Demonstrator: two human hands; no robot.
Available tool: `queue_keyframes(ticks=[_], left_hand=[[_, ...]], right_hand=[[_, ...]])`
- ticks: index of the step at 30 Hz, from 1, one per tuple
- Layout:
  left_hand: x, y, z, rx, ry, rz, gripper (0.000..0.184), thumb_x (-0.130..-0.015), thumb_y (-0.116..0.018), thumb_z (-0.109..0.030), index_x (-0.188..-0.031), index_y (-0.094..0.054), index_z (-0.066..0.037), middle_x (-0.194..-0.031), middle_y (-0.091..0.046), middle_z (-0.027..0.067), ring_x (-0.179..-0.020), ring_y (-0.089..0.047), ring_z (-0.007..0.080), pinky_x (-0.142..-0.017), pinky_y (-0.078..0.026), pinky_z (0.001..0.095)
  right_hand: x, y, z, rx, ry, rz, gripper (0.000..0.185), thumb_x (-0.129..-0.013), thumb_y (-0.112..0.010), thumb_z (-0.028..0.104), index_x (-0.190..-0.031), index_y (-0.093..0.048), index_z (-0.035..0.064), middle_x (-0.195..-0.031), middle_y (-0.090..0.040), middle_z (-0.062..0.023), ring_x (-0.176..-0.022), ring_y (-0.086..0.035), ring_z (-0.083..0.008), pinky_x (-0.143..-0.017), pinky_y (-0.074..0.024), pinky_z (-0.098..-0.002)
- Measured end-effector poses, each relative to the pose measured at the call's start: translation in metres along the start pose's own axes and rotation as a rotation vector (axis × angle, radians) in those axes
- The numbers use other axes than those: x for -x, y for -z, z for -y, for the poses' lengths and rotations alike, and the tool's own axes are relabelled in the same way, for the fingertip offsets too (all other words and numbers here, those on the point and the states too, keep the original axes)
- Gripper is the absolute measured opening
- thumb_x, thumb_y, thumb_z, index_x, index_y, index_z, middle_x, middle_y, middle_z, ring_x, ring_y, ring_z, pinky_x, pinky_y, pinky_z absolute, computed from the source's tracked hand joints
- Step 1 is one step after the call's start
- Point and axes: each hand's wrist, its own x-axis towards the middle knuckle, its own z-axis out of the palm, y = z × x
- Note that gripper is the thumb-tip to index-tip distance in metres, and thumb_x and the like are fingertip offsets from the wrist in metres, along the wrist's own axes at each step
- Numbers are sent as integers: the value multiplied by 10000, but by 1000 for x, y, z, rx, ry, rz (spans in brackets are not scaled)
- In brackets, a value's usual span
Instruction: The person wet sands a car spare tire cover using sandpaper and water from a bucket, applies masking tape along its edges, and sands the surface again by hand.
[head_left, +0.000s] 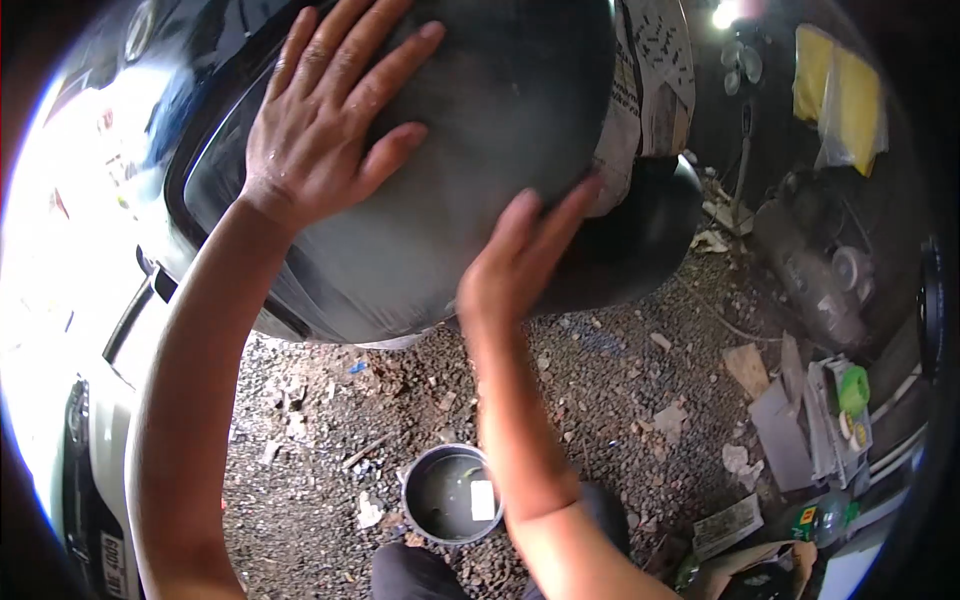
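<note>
Though near the panel edge (400, 326), right hand (508, 262) above open gravel (620, 370)

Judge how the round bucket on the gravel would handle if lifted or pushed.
The bucket would probably feel heavy for its size, since it seems to hold murky liquid. Pushed, it may catch or tip rather than glide, given the stony gravel. Its open top could let liquid spill.
</note>
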Motion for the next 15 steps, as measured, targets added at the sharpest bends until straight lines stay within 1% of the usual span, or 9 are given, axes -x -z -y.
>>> queue_keyframes(ticks=[2, 4, 5, 8, 9, 10, 11, 14, 15], left_hand=[[3, -8, 2, 19, -29, -79, 772, -845, -601, -490, -1497, -412, -121, -1596, -284, 210, -1483, -240, 419, -1184, -182, 603], [2, -9, 5, 28, -46, -95, 791, -824, -624, -473, -1498, -408, -120, -1597, -287, 203, -1485, -242, 410, -1186, -184, 600], [1, -11, 6, 11, -44, -114, 741, -871, -547, -497, -1505, -401, -143, -1603, -284, 174, -1492, -236, 381, -1197, -172, 577], [3, -19, 4, -51, -40, -179, 632, -1011, -314, -571, -1527, -382, -213, -1623, -276, 85, -1511, -217, 293, -1230, -137, 508], [5, -20, 6, -17, -40, -188, 621, -1011, -311, -573, -1535, -360, -243, -1629, -263, 60, -1515, -207, 266, -1239, -121, 498], [6, -21, 5, -16, -46, -186, 618, -1013, -310, -569, -1536, -359, -243, -1629, -263, 62, -1516, -205, 267, -1239, -121, 497], [5, -21, 5, -16, -53, -188, 614, -1016, -310, -565, -1537, -357, -243, -1628, -263, 63, -1516, -203, 269, -1240, -120, 496], [6, -19, 5, -20, -27, -162, 607, -1022, -291, -560, -1534, -363, -243, -1628, -262, 71, -1516, -202, 276, -1240, -121, 494], [5, -18, 4, -20, -25, -159, 608, -1023, -284, -562, -1533, -367, -239, -1627, -264, 73, -1515, -204, 276, -1240, -122, 493]], right_hand=[[-72, 17, 20, -112, 132, 62, 694, -1060, -381, 303, -1496, -115, -166, -1583, -35, -376, -1504, -29, -458, -1229, -64, -484], [-67, 15, 22, 75, 179, 42, 694, -1061, -379, 291, -1506, -84, -152, -1580, -10, -383, -1501, -22, -471, -1227, -58, -493], [-58, 15, 20, 167, 197, 26, 695, -1061, -379, 285, -1511, -69, -145, -1579, 3, -387, -1499, -18, -477, -1226, -54, -497], [61, -16, -17, 295, 292, 54, 835, -1026, -433, 387, -1534, 20, -95, -1567, 104, -394, -1466, 55, -558, -1185, -34, -623], [113, -30, -38, 292, 326, 76, 857, -1017, -447, 401, -1534, 22, -95, -1568, 119, -387, -1458, 63, -573, -1172, -39, -654], [167, -39, -72, 304, 359, 199, 858, -1010, -467, 396, -1533, 3, -96, -1569, 129, -382, -1447, 58, -594, -1153, -49, -690], [182, -36, -88, 309, 423, 251, 860, -1005, -475, 409, -1528, -23, -104, -1574, 84, -383, -1442, 30, -607, -1151, -55, -695], [90, -7, -45, 433, 513, 251, 850, -1004, -477, 418, -1524, -60, -110, -1576, 16, -387, -1441, -16, -607, -1151, -83, -692], [29, 6, -7, 497, 561, 207, 807, -1014, -465, 402, -1517, -108, -119, -1570, -47, -394, -1449, -70, -584, -1173, -114, -645]])
